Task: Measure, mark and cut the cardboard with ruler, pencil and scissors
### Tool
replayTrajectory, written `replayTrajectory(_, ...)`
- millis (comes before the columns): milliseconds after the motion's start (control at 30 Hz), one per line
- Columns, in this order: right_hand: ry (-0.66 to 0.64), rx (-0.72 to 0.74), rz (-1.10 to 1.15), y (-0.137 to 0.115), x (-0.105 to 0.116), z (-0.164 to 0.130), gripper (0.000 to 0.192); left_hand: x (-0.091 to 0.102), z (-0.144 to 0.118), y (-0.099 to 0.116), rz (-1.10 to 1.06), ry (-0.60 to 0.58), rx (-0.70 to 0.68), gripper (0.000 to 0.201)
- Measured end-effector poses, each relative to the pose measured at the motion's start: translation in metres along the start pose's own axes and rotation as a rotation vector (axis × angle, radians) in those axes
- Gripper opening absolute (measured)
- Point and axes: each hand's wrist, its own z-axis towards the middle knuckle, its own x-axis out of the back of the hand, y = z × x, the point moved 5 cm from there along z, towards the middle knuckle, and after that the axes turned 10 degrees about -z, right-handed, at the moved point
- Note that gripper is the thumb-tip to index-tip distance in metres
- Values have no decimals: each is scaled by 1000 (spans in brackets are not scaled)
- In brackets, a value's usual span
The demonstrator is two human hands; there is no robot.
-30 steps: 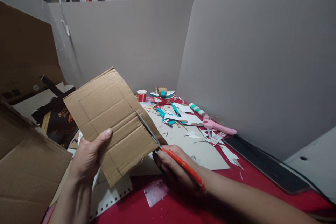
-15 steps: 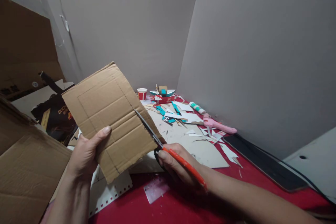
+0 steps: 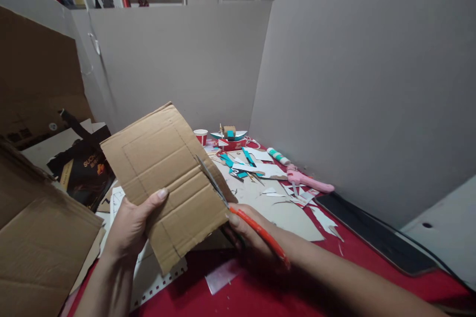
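My left hand [image 3: 136,225] grips a brown piece of cardboard [image 3: 159,158] by its lower left edge, thumb on top. Pencil lines forming a rectangle are drawn on its face, and it is tilted up toward me. In my right hand [image 3: 247,233] is a pair of scissors [image 3: 260,233] with orange-red handles. Their blades lie along the right side of the cardboard near the drawn line, with the strip beyond them bent back. The lower blade is hidden behind the cardboard. My right fingers are partly hidden under the handles.
A pink glue gun [image 3: 308,180], paper scraps [image 3: 267,171], a paper cup [image 3: 201,137] and a small model boat [image 3: 228,133] are on the red-covered table [image 3: 178,302]. A black strip-like panel [image 3: 372,235] lies at right. Cardboard boxes [image 3: 40,237] stand at left.
The cardboard and my left hand have shifted slightly right and down in view. The scissor blades look closer together along the cut. The view itself has tilted a little upward.
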Motion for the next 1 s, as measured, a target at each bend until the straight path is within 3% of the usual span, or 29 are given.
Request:
replayTrajectory(267,49,-15,29,2,-4,-1,67,-3,2,-2,-18,-3,11,74)
replayTrajectory(533,65,-40,139,6,-8,-2,64,-6,3,-4,-22,-51,18,71)
replayTrajectory(1000,102,-25,181,4,-6,-3,62,1,5,-3,-45,-33,22,63)
